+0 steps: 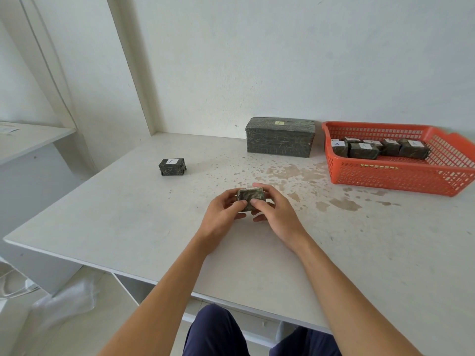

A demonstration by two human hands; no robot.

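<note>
I've got a small dark block [250,199] held w/ both hands over the middle of the table [128,214]. My left hand [222,214] pinches its left side, thumb on the near face; my right hand [276,210] curls round the right side, index finger across the top edge. Can't tell if the block touches the table, my fingers hide its underside. Another small block [172,166] w/ an "A" label sits well apart to the left. A big dark box [280,137] stands by the wall, just beside an orange basket [401,176] holding approx. six more blocks [363,150].
</note>
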